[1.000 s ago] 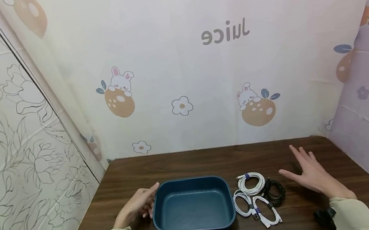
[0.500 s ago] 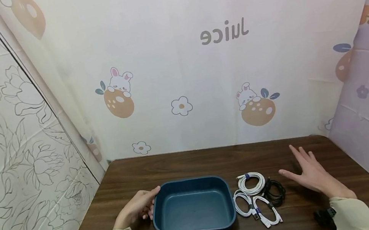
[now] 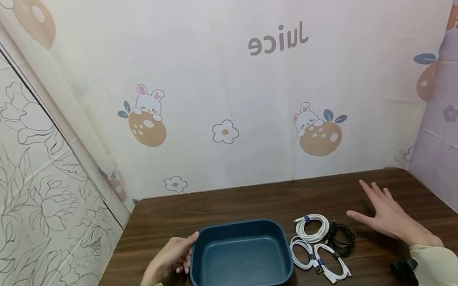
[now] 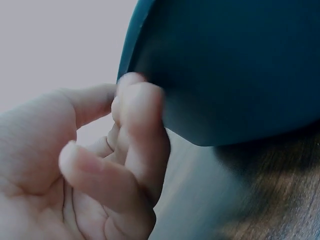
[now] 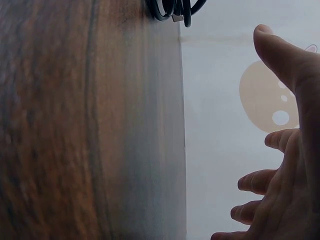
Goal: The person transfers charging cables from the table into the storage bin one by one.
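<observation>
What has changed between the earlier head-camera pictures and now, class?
Very little: the left hand seems to have dipped its thumb slightly toward the rim of the blue tray. Nothing was visibly picked up or let go. The spread right hand, the three white cables and the black cable stayed as they were.

Mirrored "Juice" (image 3: 278,39) on backdrop (image 3: 247,83)

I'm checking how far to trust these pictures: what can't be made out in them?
Head view: the underside of the tray, hidden by its own body.
Head view: the ends of the black cable, too small and dark to tell their type.
Left wrist view: parts of the left hand, behind its nearer fingers; the tray's far end, cut off by the right edge.
Right wrist view: part of the right hand, cut off by the right edge.
</observation>
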Motion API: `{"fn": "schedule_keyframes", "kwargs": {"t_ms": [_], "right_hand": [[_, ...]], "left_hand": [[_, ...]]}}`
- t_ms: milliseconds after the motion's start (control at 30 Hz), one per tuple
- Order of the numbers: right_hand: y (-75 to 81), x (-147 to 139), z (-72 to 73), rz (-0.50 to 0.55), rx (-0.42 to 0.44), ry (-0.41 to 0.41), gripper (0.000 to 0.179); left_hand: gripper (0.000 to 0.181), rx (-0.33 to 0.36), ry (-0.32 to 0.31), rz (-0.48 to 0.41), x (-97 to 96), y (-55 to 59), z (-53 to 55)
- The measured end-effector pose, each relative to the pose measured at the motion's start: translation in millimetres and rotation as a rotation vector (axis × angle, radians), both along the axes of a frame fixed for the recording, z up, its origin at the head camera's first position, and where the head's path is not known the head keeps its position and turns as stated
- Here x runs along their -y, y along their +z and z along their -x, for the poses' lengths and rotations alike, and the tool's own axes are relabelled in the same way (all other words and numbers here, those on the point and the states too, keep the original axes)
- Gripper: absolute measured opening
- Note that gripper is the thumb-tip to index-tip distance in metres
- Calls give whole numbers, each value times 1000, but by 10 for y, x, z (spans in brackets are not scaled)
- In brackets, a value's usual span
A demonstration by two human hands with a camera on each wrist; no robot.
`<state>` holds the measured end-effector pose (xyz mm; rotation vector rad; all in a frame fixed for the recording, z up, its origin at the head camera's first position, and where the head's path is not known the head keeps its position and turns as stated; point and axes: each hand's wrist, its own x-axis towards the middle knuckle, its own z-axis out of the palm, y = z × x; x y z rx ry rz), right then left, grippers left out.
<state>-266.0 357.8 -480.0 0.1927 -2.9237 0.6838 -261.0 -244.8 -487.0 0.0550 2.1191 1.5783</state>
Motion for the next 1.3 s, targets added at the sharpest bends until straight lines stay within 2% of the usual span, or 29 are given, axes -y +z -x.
{"fn": "schedule_keyframes", "kwargs": {"t_ms": [567, 900, 1300], "right_hand": [[-1, -9, 11, -1, 19, -5, 111], [-1, -10, 9, -5, 19, -6, 111], [58, -161, -9, 39, 13, -12, 111]], "left_hand": [[62, 0, -6, 8, 1, 13, -1], [61, -18, 13, 31, -3, 7, -17], [62, 5, 39, 37, 1, 30, -27]]}}
